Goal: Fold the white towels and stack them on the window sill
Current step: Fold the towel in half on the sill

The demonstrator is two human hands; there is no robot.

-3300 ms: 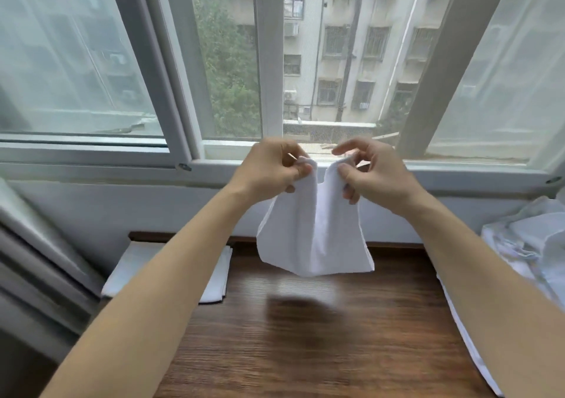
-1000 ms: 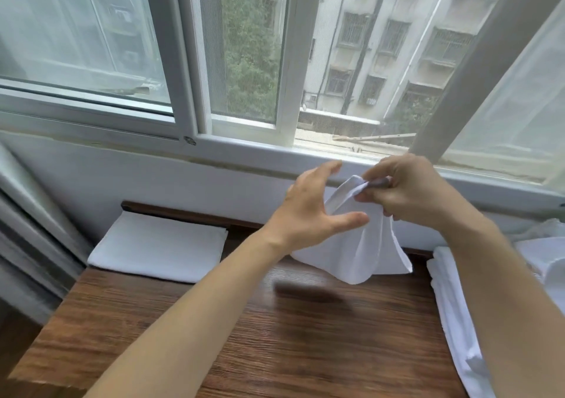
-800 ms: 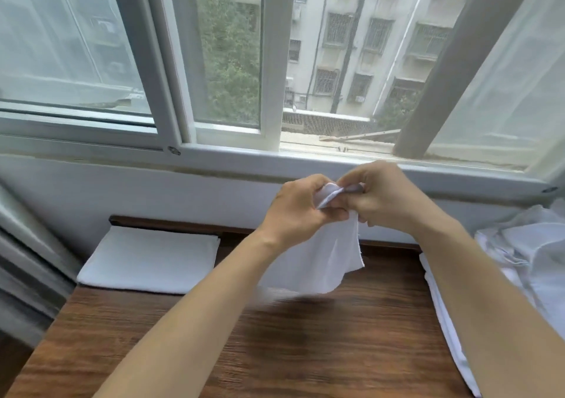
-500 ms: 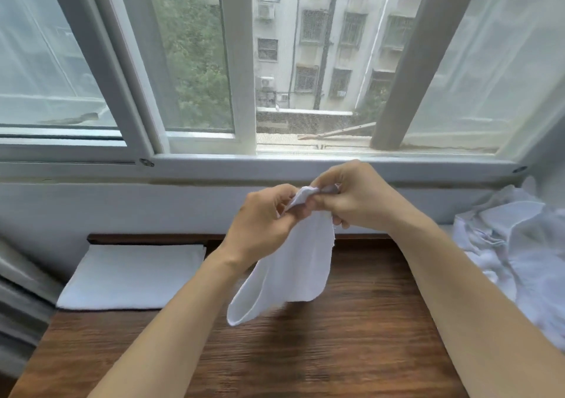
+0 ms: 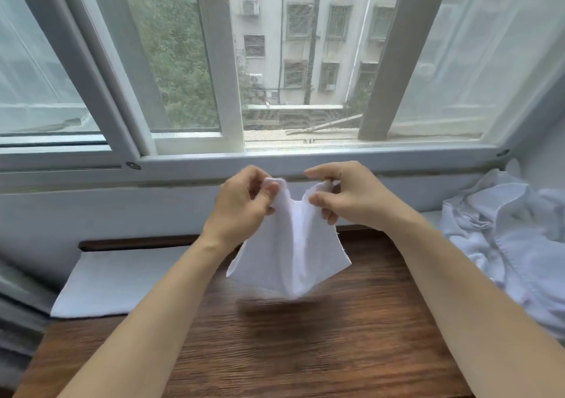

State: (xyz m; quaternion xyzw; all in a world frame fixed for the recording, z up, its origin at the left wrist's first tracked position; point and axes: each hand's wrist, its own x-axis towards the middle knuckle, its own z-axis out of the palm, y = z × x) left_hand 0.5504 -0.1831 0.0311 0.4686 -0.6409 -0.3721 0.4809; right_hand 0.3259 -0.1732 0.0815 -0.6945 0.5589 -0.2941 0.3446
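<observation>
A small white towel (image 5: 290,257) hangs in the air above the wooden window sill (image 5: 305,342). My left hand (image 5: 241,205) pinches its upper left corner. My right hand (image 5: 348,196) pinches its upper right corner, a short gap between the two hands. The cloth sags in a fold between them, and its lower edge hangs just above the wood. Folded white towels (image 5: 122,281) lie flat at the sill's far left.
A heap of loose white cloths (image 5: 513,244) lies at the right end of the sill. The window frame (image 5: 275,165) runs just behind my hands. A grey curtain or panel (image 5: 18,306) stands at the far left.
My hands have drawn apart from a joined grip, spreading the towel's top edge between them. The hanging cloth now droops in the middle instead of trailing to the lower left.
</observation>
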